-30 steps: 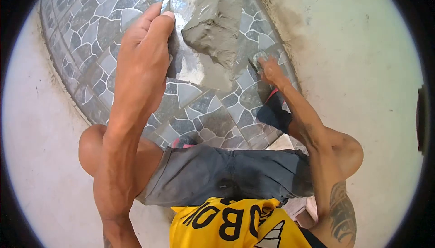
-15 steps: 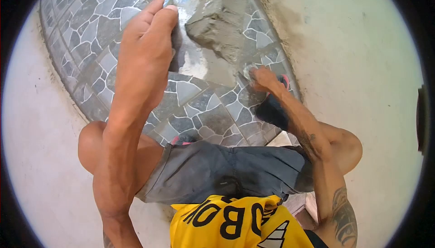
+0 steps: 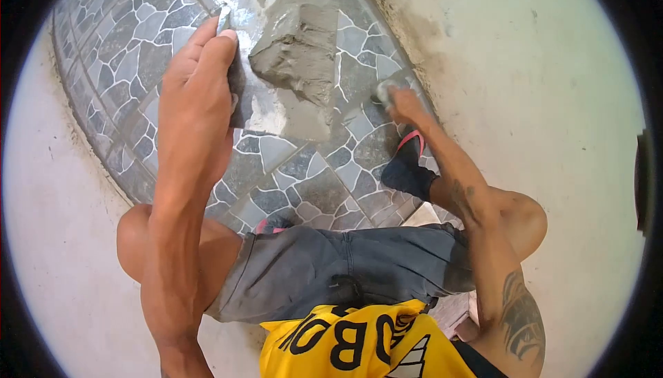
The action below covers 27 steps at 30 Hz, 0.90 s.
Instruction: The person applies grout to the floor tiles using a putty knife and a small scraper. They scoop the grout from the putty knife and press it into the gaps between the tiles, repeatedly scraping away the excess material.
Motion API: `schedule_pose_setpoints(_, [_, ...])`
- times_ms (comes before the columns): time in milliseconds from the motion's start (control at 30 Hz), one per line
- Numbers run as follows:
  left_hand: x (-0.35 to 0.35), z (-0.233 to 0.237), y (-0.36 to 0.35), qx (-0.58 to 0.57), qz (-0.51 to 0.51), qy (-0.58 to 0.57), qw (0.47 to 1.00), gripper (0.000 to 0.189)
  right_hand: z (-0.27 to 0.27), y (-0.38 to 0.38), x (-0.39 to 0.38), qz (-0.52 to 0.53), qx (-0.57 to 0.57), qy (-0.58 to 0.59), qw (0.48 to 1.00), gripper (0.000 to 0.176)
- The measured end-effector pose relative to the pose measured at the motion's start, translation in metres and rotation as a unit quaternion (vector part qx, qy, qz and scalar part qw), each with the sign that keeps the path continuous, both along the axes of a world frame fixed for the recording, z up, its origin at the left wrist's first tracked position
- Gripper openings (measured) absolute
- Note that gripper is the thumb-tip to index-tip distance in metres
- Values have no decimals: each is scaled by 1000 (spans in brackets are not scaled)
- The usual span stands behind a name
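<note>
My left hand point(image 3: 197, 74) is closed on the left edge of a flat, shiny mortar board point(image 3: 266, 114), thumb on top. Wet grey mortar point(image 3: 293, 53) is heaped on the board and spread thinly toward its right side. To the right, close above the floor, my right hand point(image 3: 406, 105) is closed around what looks like a small trowel point(image 3: 385, 92). Its pale, smeared end shows beyond the fingers, but motion blur hides the exact shape of the blade.
Stone-patterned tiles with white joints point(image 3: 269, 153) make up the floor strip. Pale concrete point(image 3: 525, 81) borders it, with a rough edge at right. My right foot in a dark sock and pink-strapped sandal point(image 3: 407, 167) is just below my right hand.
My left hand and the loaded board have shifted left and slightly down in view. My right hand has moved slightly up with the trowel, uncovering more of the sandal strap.
</note>
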State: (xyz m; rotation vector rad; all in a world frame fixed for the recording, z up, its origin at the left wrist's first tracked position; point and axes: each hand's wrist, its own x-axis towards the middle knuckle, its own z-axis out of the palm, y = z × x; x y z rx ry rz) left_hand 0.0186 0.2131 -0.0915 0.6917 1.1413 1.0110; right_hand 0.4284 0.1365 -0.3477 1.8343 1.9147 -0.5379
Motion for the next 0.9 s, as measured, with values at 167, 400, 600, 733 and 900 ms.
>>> schedule_pose_setpoints(167, [-2,-10,-4,-4,41,44,998,49,-10,7,57,-45,119,-34,991,59])
schedule_pose_setpoints(400, [6,-9,-1,-3,-3,13,1000,37,6,36,72,48,-176,-92,979,62])
schedule_pose_setpoints(600, [4,-32,12,7,-81,-23,996,40,80,39,49,-250,-164,242,923,53])
schedule_pose_setpoints(733, [4,-58,20,1,-75,22,997,26,137,52,11,-456,-153,551,683,50])
schedule_pose_setpoints(900, [13,-72,23,-57,-61,-50,995,21,233,65,-45,-371,-169,691,597,56])
